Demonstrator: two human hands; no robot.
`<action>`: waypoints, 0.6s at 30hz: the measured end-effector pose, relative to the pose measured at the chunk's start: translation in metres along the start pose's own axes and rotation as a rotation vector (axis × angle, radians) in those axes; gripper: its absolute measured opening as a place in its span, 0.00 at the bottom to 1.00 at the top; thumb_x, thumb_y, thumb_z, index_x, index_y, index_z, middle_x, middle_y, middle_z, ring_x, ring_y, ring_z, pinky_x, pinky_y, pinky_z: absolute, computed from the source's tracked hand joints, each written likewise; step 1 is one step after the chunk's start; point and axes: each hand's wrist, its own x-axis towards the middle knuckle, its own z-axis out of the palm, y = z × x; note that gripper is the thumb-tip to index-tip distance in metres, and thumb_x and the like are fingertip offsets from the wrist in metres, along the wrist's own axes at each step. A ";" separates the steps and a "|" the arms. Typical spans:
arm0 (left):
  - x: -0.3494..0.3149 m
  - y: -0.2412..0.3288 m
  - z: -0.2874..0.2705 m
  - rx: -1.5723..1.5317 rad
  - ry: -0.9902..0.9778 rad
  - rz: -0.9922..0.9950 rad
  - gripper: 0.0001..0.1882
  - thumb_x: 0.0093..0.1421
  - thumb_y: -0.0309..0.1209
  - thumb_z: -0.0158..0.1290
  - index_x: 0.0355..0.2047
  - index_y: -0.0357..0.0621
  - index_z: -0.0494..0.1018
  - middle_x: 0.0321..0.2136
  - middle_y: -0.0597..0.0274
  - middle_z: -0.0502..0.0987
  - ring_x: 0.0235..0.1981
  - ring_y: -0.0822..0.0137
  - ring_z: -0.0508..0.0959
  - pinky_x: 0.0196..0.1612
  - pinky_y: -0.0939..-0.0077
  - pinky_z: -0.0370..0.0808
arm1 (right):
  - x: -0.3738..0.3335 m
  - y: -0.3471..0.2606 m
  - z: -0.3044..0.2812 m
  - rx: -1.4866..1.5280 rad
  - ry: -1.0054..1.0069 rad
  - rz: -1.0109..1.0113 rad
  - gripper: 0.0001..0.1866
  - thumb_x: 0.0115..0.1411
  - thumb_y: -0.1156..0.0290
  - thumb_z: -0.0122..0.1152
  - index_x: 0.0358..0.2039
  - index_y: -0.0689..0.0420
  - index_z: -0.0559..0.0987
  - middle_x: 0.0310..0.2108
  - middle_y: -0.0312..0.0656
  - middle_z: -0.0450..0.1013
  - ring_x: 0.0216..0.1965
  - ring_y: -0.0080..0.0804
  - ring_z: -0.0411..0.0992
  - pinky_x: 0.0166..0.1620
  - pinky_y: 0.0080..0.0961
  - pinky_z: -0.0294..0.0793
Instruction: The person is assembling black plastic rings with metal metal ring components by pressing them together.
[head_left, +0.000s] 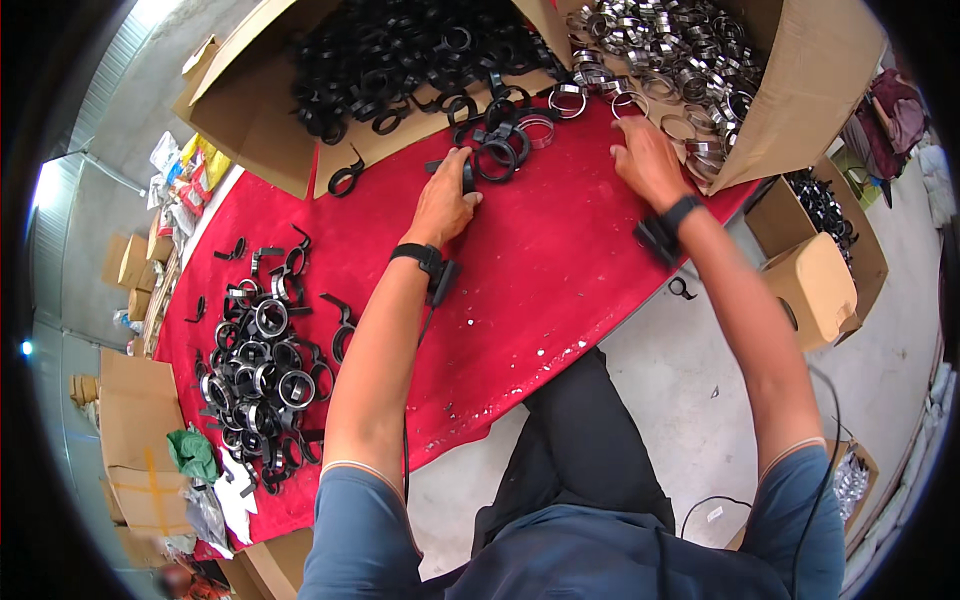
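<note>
My left hand point(443, 207) is closed around a black plastic ring point(468, 176) with a tab, over the red cloth near the box mouths. Just right of it lie loose black rings point(496, 160) and a reddish-looking ring point(538, 131). My right hand point(648, 160) reaches to the edge of the metal pile, thumb and forefinger apart. Its fingertips are at a thin silver metal ring point(630, 104); whether they touch it I cannot tell. Another silver ring point(567, 101) lies to its left.
A tipped cardboard box point(250, 130) spills black rings; another box point(815, 90) holds silver rings. At the left of the red cloth point(500, 320) sits a heap of black rings with metal inserts point(262, 370). A beige plastic container point(815, 290) stands right, beside a carton of black parts.
</note>
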 end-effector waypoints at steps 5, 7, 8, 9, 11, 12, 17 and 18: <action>-0.007 0.028 -0.016 -0.088 -0.062 -0.025 0.42 0.55 0.32 0.73 0.69 0.41 0.67 0.61 0.44 0.77 0.65 0.40 0.74 0.67 0.53 0.73 | 0.030 0.069 0.031 -0.446 -0.361 0.116 0.12 0.66 0.70 0.59 0.45 0.60 0.85 0.50 0.55 0.81 0.50 0.57 0.80 0.55 0.51 0.81; -0.025 0.030 -0.031 -0.050 -0.036 -0.023 0.40 0.55 0.32 0.73 0.67 0.41 0.70 0.59 0.45 0.79 0.63 0.40 0.76 0.65 0.52 0.74 | 0.025 0.057 0.040 -0.431 -0.321 0.081 0.11 0.66 0.71 0.58 0.43 0.59 0.86 0.49 0.55 0.82 0.50 0.57 0.81 0.54 0.50 0.81; -0.032 0.036 -0.038 0.018 -0.067 -0.030 0.39 0.54 0.33 0.73 0.65 0.41 0.72 0.55 0.45 0.79 0.60 0.41 0.77 0.63 0.52 0.75 | 0.019 0.054 0.037 -0.433 -0.276 0.062 0.11 0.66 0.72 0.57 0.40 0.59 0.86 0.47 0.55 0.82 0.49 0.57 0.81 0.54 0.50 0.81; -0.039 0.045 -0.044 0.083 -0.101 -0.034 0.38 0.53 0.35 0.74 0.64 0.41 0.74 0.52 0.45 0.80 0.57 0.42 0.79 0.61 0.52 0.77 | 0.011 0.052 0.032 -0.407 -0.212 -0.001 0.10 0.65 0.73 0.57 0.38 0.58 0.87 0.40 0.57 0.84 0.45 0.58 0.82 0.49 0.52 0.82; -0.067 0.044 -0.062 0.079 -0.122 -0.075 0.38 0.53 0.36 0.75 0.63 0.41 0.75 0.49 0.46 0.80 0.54 0.42 0.80 0.59 0.52 0.77 | 0.005 0.006 0.017 -0.316 -0.373 -0.019 0.10 0.64 0.73 0.58 0.38 0.57 0.87 0.37 0.57 0.83 0.42 0.60 0.82 0.47 0.54 0.82; -0.080 0.047 -0.069 0.063 -0.150 -0.084 0.38 0.52 0.38 0.76 0.62 0.42 0.76 0.47 0.46 0.79 0.51 0.43 0.81 0.57 0.53 0.78 | -0.004 -0.015 0.004 -0.248 -0.526 -0.014 0.09 0.63 0.73 0.59 0.39 0.55 0.87 0.33 0.58 0.83 0.40 0.61 0.83 0.44 0.55 0.82; -0.142 0.073 -0.089 0.058 -0.188 -0.115 0.39 0.52 0.38 0.76 0.63 0.43 0.77 0.46 0.44 0.79 0.50 0.42 0.81 0.54 0.51 0.79 | -0.086 -0.096 -0.042 0.111 -0.678 -0.312 0.09 0.56 0.71 0.73 0.35 0.61 0.83 0.34 0.55 0.81 0.41 0.61 0.81 0.46 0.54 0.81; -0.157 0.078 -0.094 0.064 -0.192 -0.108 0.39 0.52 0.38 0.76 0.63 0.43 0.77 0.46 0.44 0.78 0.49 0.41 0.81 0.53 0.50 0.80 | -0.095 -0.112 -0.054 0.220 -0.718 -0.301 0.11 0.55 0.71 0.74 0.36 0.62 0.83 0.35 0.55 0.81 0.43 0.60 0.81 0.47 0.53 0.80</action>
